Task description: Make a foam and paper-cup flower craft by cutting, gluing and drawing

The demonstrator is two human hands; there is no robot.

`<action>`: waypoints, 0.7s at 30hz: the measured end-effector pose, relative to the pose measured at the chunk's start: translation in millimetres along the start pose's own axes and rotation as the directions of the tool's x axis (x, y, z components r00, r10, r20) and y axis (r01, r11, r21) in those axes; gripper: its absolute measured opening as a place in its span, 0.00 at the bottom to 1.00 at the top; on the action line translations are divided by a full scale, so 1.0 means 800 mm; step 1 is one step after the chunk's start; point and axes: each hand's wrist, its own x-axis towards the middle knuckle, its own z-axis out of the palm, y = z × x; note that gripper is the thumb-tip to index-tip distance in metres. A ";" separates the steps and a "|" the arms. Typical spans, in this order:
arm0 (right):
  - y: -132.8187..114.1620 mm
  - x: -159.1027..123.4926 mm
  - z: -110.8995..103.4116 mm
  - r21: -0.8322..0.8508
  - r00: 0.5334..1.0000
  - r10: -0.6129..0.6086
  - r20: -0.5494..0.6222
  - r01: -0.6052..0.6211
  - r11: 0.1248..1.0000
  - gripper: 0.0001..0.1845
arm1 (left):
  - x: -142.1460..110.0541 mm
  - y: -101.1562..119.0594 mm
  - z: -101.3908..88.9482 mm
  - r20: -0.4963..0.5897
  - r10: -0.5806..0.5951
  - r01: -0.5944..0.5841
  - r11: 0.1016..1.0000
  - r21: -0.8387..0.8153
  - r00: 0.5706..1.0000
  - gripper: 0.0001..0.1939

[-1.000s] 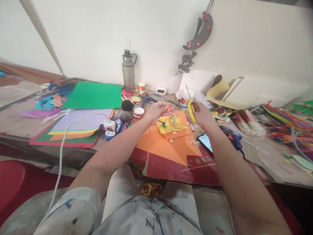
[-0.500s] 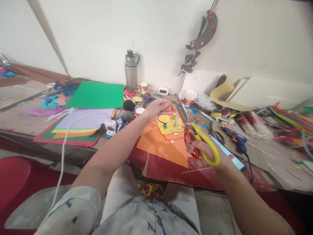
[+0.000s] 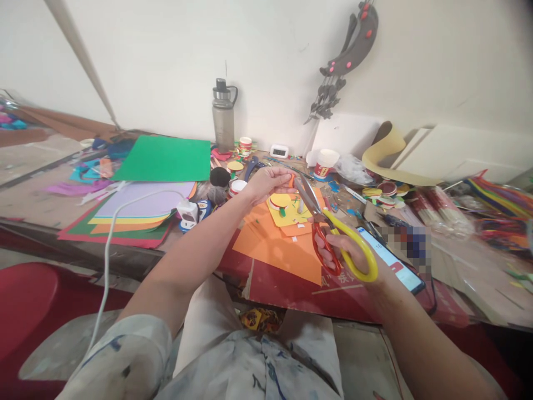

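My right hand point(image 3: 347, 253) grips scissors point(image 3: 328, 225) with one red and one yellow handle loop, blades slightly apart and pointing up-left. The blade tips reach a small orange piece point(image 3: 290, 179) that my left hand point(image 3: 266, 183) pinches above the table. Beneath both hands lie an orange sheet point(image 3: 278, 250) and a yellow cut-out point(image 3: 287, 214) with small craft bits on it. A phone point(image 3: 391, 261) with a lit screen lies just right of my right hand.
Stacked coloured sheets point(image 3: 137, 214) and a green sheet point(image 3: 166, 158) lie at left, with a white charger and cable point(image 3: 187, 211). A water bottle point(image 3: 224, 116), small jars point(image 3: 235, 166), a paper cup point(image 3: 325, 163) and pipe cleaners point(image 3: 495, 200) crowd the back and right.
My right hand picked up the scissors from the back of the table, drew them toward me, then raised the blades to the orange piece in my left hand.
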 end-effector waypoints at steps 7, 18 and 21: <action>0.000 -0.001 -0.001 -0.043 1.000 0.005 0.008 -0.004 0.999 0.20 | -0.004 0.004 0.005 0.021 0.019 -0.020 1.000 0.004 1.000 0.04; -0.012 -0.002 0.007 -0.004 0.999 0.035 -0.018 -0.036 0.999 0.24 | 0.000 -0.002 0.003 0.018 0.009 -0.009 1.000 0.002 1.000 0.06; -0.015 -0.002 0.008 -0.014 0.999 0.032 -0.012 -0.032 0.999 0.24 | -0.001 -0.002 0.002 0.047 0.026 -0.027 0.999 0.023 0.999 0.08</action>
